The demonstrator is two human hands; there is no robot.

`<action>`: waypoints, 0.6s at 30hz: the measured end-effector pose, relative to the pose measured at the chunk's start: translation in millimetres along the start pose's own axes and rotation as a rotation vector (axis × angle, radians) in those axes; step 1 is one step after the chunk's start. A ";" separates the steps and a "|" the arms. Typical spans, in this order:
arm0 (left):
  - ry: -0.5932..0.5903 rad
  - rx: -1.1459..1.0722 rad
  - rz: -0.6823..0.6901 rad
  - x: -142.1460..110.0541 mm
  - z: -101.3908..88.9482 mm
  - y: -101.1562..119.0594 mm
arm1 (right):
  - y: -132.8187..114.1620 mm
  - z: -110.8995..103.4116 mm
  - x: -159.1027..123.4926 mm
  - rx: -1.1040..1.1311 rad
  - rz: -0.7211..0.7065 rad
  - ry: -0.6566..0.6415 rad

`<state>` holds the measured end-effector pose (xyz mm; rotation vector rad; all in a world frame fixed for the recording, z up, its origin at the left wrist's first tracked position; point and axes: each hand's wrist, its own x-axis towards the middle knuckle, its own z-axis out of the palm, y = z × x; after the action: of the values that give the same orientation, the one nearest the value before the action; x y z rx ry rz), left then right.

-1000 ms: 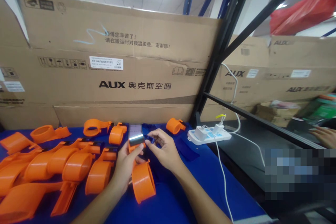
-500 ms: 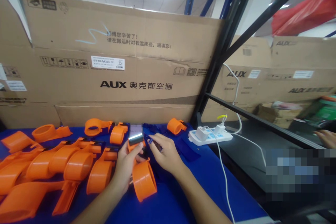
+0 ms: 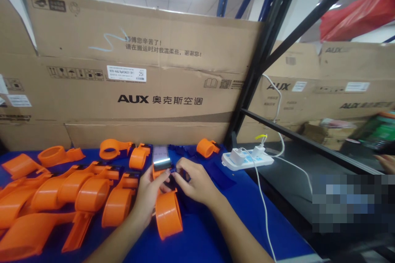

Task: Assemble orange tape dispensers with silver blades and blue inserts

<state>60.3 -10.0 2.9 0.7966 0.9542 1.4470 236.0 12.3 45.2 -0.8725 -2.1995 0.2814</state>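
My left hand [image 3: 147, 191] is closed round the arm of an orange plastic tape dispenser [image 3: 169, 215], whose wide ring hangs below the fingers. At the dispenser's far end, my right hand [image 3: 196, 183] pinches a small dark blue piece [image 3: 173, 170], partly hidden by the fingertips. The two hands' fingertips nearly meet there. Just beyond the left thumb is a shiny grey rectangular thing [image 3: 161, 155] that looks like a phone screen. Several more orange dispensers [image 3: 92, 195] lie to the left, some with dark blue ends.
A blue cloth [image 3: 203, 230] covers the table. Toward the back lie another orange dispenser [image 3: 206, 148] and dark blue pieces [image 3: 185, 151]. A white power strip [image 3: 247, 159] with cables sits at the right, beside a black rack post [image 3: 247, 94]. Cardboard [image 3: 138, 70] walls the back; another person's hand [image 3: 385, 162] shows far right.
My right hand has moved slightly left, bringing the blue piece against the dispenser's end by my left thumb. The dispenser ring has shifted a little down and left.
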 end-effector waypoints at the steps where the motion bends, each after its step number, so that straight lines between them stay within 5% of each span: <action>1: -0.004 -0.005 -0.003 -0.2 0.1 0.1 | 0.0 -0.3 0.0 0.021 0.009 -0.002; 18: -0.060 -0.012 -0.055 -7.2 3.4 1.8 | -8.4 -11.6 0.1 0.116 -0.019 -0.072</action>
<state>63.2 -16.7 6.4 0.7948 0.9142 1.3726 240.0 5.3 57.1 -0.7881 -2.2325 0.4327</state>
